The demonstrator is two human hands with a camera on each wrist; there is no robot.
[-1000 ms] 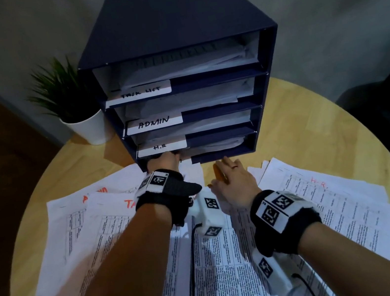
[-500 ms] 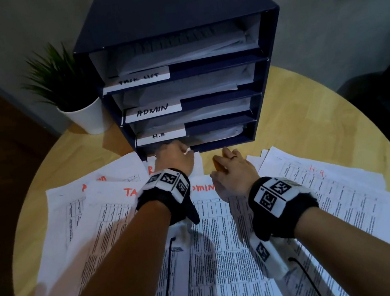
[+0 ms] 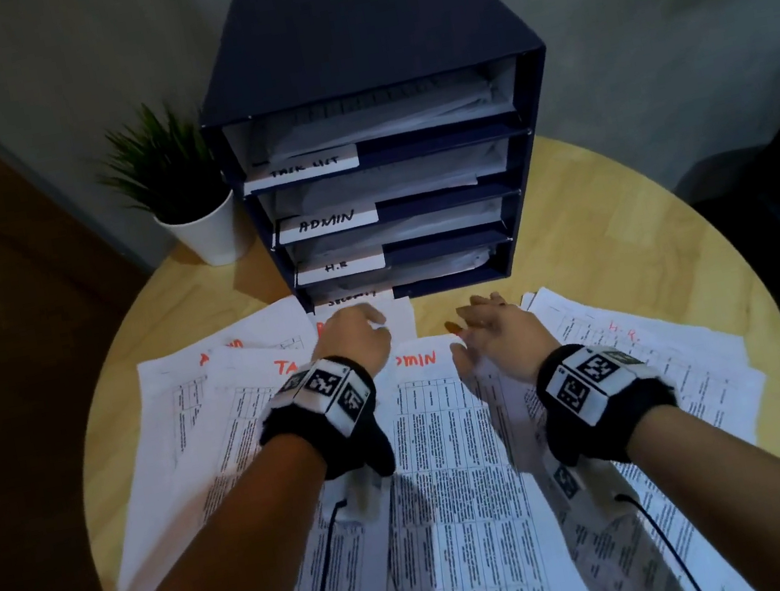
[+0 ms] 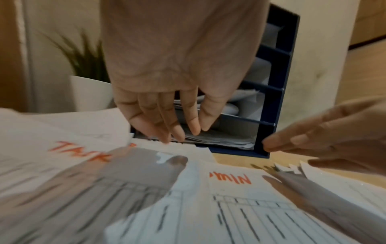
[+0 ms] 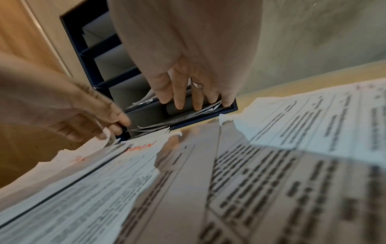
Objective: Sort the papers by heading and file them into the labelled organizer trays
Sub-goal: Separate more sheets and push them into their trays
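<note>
The dark blue organizer stands at the back of the table, its trays labelled TASK LIST, ADMIN, H.R and a bottom one, each with papers inside. My left hand hovers just in front of the bottom tray, fingers relaxed and holding nothing; in the left wrist view its fingertips point down at that tray's stack. My right hand hangs beside it with straight fingers, empty, above the ADMIN sheet. A TASK sheet lies to the left and an H.R sheet to the right.
Loose printed sheets cover the near half of the round wooden table. A small plant in a white pot stands left of the organizer. A grey wall rises behind, with a brown door at the left.
My left hand has drawn back out of the bottom tray's opening toward me, and the tray's label now shows. The right hand has lifted slightly off the papers.
</note>
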